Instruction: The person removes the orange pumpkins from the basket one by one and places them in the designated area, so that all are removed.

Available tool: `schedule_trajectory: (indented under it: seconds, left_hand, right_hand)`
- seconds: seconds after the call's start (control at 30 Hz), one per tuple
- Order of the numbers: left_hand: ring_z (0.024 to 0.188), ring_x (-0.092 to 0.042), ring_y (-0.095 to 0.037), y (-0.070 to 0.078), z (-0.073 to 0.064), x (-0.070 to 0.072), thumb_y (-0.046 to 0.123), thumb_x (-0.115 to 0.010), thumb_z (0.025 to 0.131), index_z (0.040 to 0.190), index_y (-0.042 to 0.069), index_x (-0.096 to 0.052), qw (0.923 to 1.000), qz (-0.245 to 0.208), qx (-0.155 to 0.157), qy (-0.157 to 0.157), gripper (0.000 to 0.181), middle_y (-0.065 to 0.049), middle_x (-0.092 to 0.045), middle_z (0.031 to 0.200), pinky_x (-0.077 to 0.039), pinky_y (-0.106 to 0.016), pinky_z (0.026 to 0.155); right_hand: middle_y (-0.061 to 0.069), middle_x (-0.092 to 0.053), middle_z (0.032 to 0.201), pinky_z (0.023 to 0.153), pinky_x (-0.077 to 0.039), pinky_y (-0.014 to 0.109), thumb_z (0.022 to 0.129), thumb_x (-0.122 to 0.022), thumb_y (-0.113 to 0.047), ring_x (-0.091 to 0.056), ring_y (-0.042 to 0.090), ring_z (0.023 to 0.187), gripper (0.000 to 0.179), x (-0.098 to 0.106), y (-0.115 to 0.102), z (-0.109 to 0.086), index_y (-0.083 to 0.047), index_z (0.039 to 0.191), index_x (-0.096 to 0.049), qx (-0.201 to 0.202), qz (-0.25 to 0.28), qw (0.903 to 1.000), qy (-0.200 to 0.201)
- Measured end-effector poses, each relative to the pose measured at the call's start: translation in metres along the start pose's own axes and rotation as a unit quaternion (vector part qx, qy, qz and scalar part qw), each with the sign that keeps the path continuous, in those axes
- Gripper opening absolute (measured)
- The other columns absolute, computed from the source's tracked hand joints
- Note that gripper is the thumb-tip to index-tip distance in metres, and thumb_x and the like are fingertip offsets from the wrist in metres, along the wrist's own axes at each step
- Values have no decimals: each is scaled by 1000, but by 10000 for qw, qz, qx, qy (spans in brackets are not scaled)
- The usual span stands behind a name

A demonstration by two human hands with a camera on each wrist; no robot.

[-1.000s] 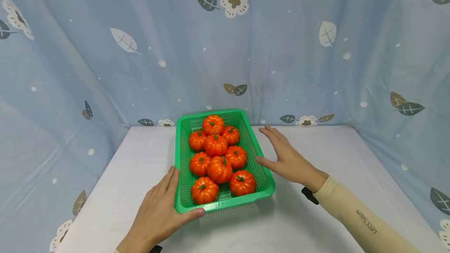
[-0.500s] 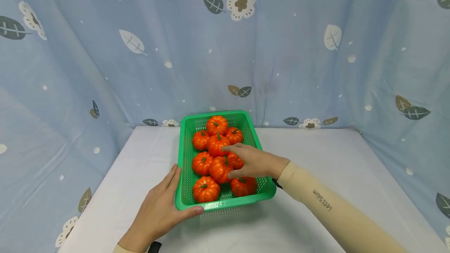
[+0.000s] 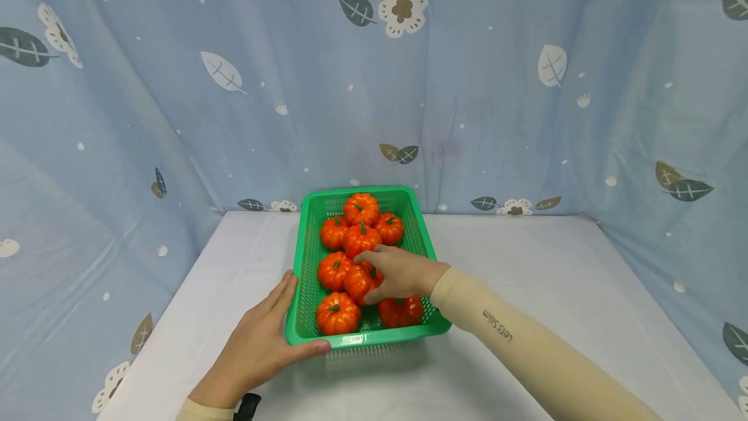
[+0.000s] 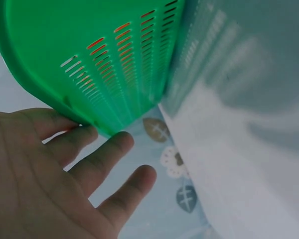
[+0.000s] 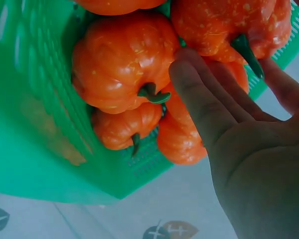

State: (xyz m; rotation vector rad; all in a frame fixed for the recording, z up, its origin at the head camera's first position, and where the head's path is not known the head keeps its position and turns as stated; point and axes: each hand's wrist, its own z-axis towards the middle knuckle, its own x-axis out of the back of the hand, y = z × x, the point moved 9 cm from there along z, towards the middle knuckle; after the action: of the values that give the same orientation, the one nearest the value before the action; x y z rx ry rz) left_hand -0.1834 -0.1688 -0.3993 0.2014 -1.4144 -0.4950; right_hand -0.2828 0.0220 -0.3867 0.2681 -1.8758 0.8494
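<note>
A green plastic basket holds several small shiny orange toy pumpkins with green stems. My left hand rests on its near left corner, fingers straight along the left side and thumb along the front rim. In the left wrist view the fingertips touch the basket's edge. Over the basket, my right hand holds a pumpkin lying atop the others, with fingers on its far side and thumb on its near side. The right wrist view shows that pumpkin between fingers and thumb. The hand partly hides pumpkins at the right.
The basket stands on a white-covered table. A blue curtain with leaf and flower prints closes off the back and both sides. More pumpkins lie close around the right hand, inside the basket's walls.
My right hand has moved left from beside the basket to over it, and its fingers and thumb have come around a pumpkin. The left hand has stayed at the corner.
</note>
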Motion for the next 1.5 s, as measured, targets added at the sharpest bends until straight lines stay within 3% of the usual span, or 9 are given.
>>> schedule_trajectory:
  seconds: [0.27,0.5,0.7,0.87,1.0,1.2,1.37,1.5]
  left_hand:
    - [140,-41,-43,-7,5,1,83,-69,70,162,9,-24,9996,-220,77,-134,126,-9,-23,167,-42,-62,103]
    - [143,-37,-43,-15,7,-2,80,-72,70,163,12,-20,9986,-446,112,-260,126,-6,-20,168,-40,-64,104]
    - [145,-34,-43,-16,10,-1,77,-74,72,164,14,-18,9979,-587,63,-260,125,-5,-17,168,-39,-64,105]
    - [146,-33,-42,-16,9,-3,76,-75,71,164,14,-16,9971,-681,95,-323,126,-5,-16,169,-38,-65,105]
    - [146,-32,-43,-15,10,-4,76,-75,71,164,14,-16,9964,-703,182,-438,127,-7,-16,169,-38,-66,105]
    - [146,-31,-43,-20,10,-4,75,-76,70,164,18,-14,9960,-698,262,-502,127,-5,-16,169,-37,-68,104]
    - [148,-28,-41,-26,9,-3,76,-77,69,165,20,-13,9950,-769,325,-545,128,-4,-15,169,-35,-69,105]
    - [149,-25,-42,-29,9,1,73,-79,70,165,18,-13,9941,-842,339,-601,127,-7,-16,169,-32,-71,106]
  right_hand:
    - [8,-50,131,93,-51,37,87,-82,-35,-57,19,107,63,0,-7,5,-24,140,-50,-13,-224,9996,174]
    - [11,-49,130,91,-53,35,86,-84,-35,-60,19,98,70,-2,-12,8,-18,143,-46,-23,-421,9988,229]
    - [11,-48,128,90,-54,34,86,-84,-35,-61,18,97,69,0,-13,8,-19,140,-46,11,-437,9986,295]
    - [10,-47,122,83,-54,30,85,-85,-32,-61,16,85,67,0,-13,8,-17,136,-45,98,-338,9990,292]
    - [7,-46,119,83,-54,27,84,-86,-32,-60,15,86,65,-1,-15,7,-16,134,-47,175,-328,9987,343]
    - [5,-52,121,90,-52,31,85,-84,-37,-55,18,104,64,5,-22,1,-18,135,-50,350,-540,9968,467]
    - [3,-57,129,95,-49,34,83,-83,-39,-51,20,116,63,23,-30,-12,-22,136,-53,544,-347,9955,689]
    - [2,-56,130,93,-51,35,81,-83,-41,-54,17,113,64,42,-29,-24,-23,136,-56,757,-147,9912,1074]
